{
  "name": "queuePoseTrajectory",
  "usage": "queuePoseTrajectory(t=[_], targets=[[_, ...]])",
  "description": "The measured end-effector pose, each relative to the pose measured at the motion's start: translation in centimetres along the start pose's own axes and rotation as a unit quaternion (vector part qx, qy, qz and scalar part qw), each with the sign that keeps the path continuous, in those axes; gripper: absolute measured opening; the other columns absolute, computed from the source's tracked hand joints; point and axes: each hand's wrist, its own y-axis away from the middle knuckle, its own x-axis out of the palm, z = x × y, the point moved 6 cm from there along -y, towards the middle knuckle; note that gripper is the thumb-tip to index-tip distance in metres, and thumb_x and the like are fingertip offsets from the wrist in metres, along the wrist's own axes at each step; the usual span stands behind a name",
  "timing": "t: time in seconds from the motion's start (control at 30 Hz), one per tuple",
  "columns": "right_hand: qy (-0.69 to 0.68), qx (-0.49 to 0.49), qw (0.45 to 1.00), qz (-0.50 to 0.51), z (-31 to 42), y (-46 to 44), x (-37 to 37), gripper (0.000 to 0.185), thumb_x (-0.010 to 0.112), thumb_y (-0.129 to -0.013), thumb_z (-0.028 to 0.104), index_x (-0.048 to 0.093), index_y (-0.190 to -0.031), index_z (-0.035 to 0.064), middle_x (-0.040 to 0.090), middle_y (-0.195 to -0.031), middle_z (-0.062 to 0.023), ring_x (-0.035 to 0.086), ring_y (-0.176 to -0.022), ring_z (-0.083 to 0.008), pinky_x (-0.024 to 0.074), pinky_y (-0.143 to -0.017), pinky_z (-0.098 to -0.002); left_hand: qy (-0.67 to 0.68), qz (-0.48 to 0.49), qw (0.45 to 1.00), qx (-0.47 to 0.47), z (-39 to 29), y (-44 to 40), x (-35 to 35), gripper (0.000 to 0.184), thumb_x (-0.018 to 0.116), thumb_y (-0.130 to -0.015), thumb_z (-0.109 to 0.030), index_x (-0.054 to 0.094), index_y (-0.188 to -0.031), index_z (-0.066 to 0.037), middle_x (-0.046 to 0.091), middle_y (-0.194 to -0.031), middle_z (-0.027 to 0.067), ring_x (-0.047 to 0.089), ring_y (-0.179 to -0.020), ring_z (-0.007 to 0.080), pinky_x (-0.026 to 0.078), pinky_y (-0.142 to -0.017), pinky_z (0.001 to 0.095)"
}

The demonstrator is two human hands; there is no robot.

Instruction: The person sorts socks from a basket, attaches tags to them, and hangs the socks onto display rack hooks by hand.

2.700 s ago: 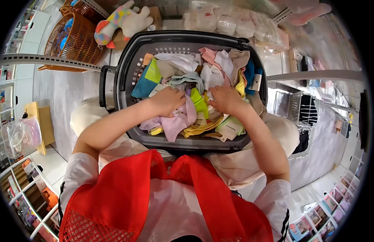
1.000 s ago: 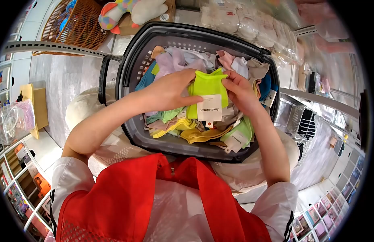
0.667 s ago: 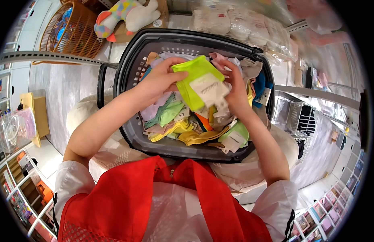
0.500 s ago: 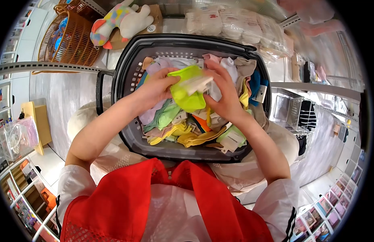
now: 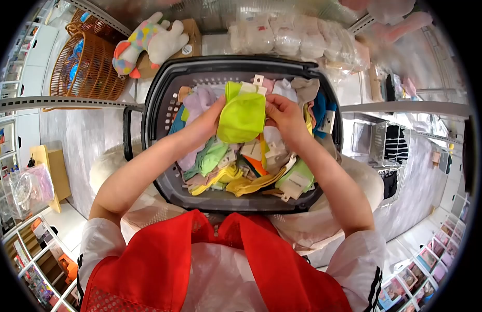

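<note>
Lime-green socks [image 5: 242, 118] with a pale card label [image 5: 253, 88] at the top are held up over a dark grey plastic basket [image 5: 241, 206]. My left hand [image 5: 214, 115] grips their left edge, its fingertips partly hidden behind the fabric. On the opposite side, my right hand [image 5: 286, 115] is closed at the right edge with thumb and fingers pinched together. Beneath both hands the basket holds many tagged socks: yellow ones [image 5: 251, 184], a light green pair [image 5: 295, 182] with a white label, lilac fabric [image 5: 199, 103] and blue fabric [image 5: 320, 112].
A wicker basket [image 5: 85, 70] stands at the upper left, beside a plush toy [image 5: 165, 44] on a cardboard box. Clear-wrapped white packs [image 5: 298, 36] lie behind the grey basket. Metal shelf rails [image 5: 407, 107] run on both sides. A wire rack [image 5: 389, 151] with striped fabric stands right.
The lime-green socks have turned so that their broad green face shows and the card sits at the top. My right hand has closed from spread fingers onto their right edge.
</note>
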Motion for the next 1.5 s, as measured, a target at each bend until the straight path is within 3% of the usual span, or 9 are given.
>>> queuePoseTrajectory(t=[0.27, 0.4, 0.6, 0.8, 1.1, 1.27, 1.3, 1.4, 1.5], targets=[[-0.001, -0.004, 1.0, -0.011, 0.9, 0.4, 0.0, 0.018, 0.054, -0.085, 0.009, 0.054, -0.1, 0.0019, 0.06, -0.089, -0.0026, 0.056, -0.081, -0.008, 0.0461, -0.069, -0.0223, -0.2, 0.038, 0.978, 0.046, -0.4, 0.2, 0.3, 0.037, 0.057, -0.079, -0.003, 0.048, -0.115, 0.001, 0.056, -0.109, 0.0068, 0.052, -0.096, 0.0105, 0.042, -0.084, 0.0249], [0.011, -0.036, 0.999, 0.015, 1.0, 0.3, 0.7, 0.017, 0.055, -0.083, 0.006, 0.054, -0.099, 0.0019, 0.058, -0.091, -0.002, 0.053, -0.082, -0.0078, 0.0436, -0.071, -0.0217, -0.277, 0.014, 0.958, 0.073, -0.7, 0.1, 0.0, 0.037, 0.056, -0.077, -0.001, 0.049, -0.113, 0.001, 0.056, -0.108, 0.0072, 0.052, -0.098, 0.0118, 0.042, -0.085, 0.026], [0.084, -0.041, 0.995, 0.03, 0.7, 0.3, 0.8, 0.017, 0.058, -0.082, 0.014, 0.057, -0.092, 0.0002, 0.058, -0.081, -0.0002, 0.049, -0.071, -0.0047, 0.0393, -0.063, -0.0198, -0.178, 0.067, 0.981, 0.038, -0.4, 0.9, 1.3, 0.031, 0.053, -0.085, -0.014, 0.051, -0.112, 0.0, 0.057, -0.106, 0.0064, 0.051, -0.098, 0.0109, 0.039, -0.087, 0.0252], [0.11, -0.031, 0.993, 0.042, -0.2, 0.2, 0.7, 0.02, 0.055, -0.085, 0.02, 0.056, -0.084, -0.0003, 0.055, -0.071, 0.0016, 0.046, -0.063, -0.0031, 0.0368, -0.055, -0.0192, -0.142, -0.064, 0.987, 0.036, 0.3, -0.3, -1.2, 0.038, 0.044, -0.091, -0.034, 0.055, -0.104, 0.0, 0.058, -0.096, 0.0031, 0.05, -0.085, 0.0051, 0.041, -0.07, 0.0218], [0.058, -0.043, 0.996, -0.051, 1.5, 1.0, -0.2, 0.02, 0.048, -0.087, 0.017, 0.057, -0.078, 0.0019, 0.053, -0.06, -0.0001, 0.045, -0.047, -0.0053, 0.0358, -0.045, -0.0183, -0.146, -0.167, 0.962, 0.161, -1.6, -0.5, -2.7, 0.031, 0.045, -0.09, -0.024, 0.039, -0.115, -0.006, 0.05, -0.101, 0.004, 0.047, -0.079, 0.0076, 0.041, -0.067, 0.0211], [0.158, -0.049, 0.986, 0.038, 1.1, 1.8, 1.6, 0.015, 0.049, -0.085, 0.011, 0.057, -0.089, -0.0005, 0.057, -0.071, -0.0024, 0.055, -0.066, -0.0103, 0.0442, -0.062, -0.0236, -0.302, 0.021, 0.931, 0.204, -0.6, 0.4, 1.8, 0.069, 0.066, -0.075, -0.019, 0.026, -0.13, -0.005, 0.047, -0.114, 0.0095, 0.048, -0.098, 0.0158, 0.039, -0.085, 0.0278], [0.164, -0.161, 0.965, 0.126, 1.7, 1.8, 3.3, 0.014, 0.049, -0.085, 0.009, 0.056, -0.093, -0.0003, 0.058, -0.081, -0.0036, 0.056, -0.073, -0.0103, 0.0445, -0.066, -0.0232, -0.306, 0.022, 0.932, 0.192, -0.3, 0.7, 1.7, 0.067, 0.065, -0.076, -0.02, 0.027, -0.129, -0.004, 0.048, -0.113, 0.0102, 0.048, -0.1, 0.0163, 0.038, -0.087, 0.0278], [0.225, -0.161, 0.953, 0.127, 1.3, 3.0, 4.0, 0.013, 0.052, -0.082, 0.007, 0.055, -0.094, 0.0016, 0.056, -0.084, -0.0034, 0.053, -0.075, -0.0089, 0.0423, -0.064, -0.0219, -0.357, -0.026, 0.92, 0.158, 0.8, 0.8, 0.6, 0.047, 0.054, -0.085, -0.016, 0.035, -0.126, -0.004, 0.05, -0.114, 0.0076, 0.048, -0.103, 0.0128, 0.039, -0.087, 0.0265], [0.223, -0.162, 0.96, 0.047, 2.3, 3.3, 2.9, 0.017, 0.052, -0.081, 0.002, 0.055, -0.098, 0.0013, 0.057, -0.089, -0.0041, 0.053, -0.083, -0.009, 0.0422, -0.07, -0.0217, -0.187, -0.043, 0.981, 0.031, 0.4, 1.1, -0.1, 0.038, 0.046, -0.09, -0.02, 0.038, -0.124, -0.004, 0.053, -0.111, 0.0066, 0.051, -0.1, 0.0123, 0.042, -0.084, 0.0251]])
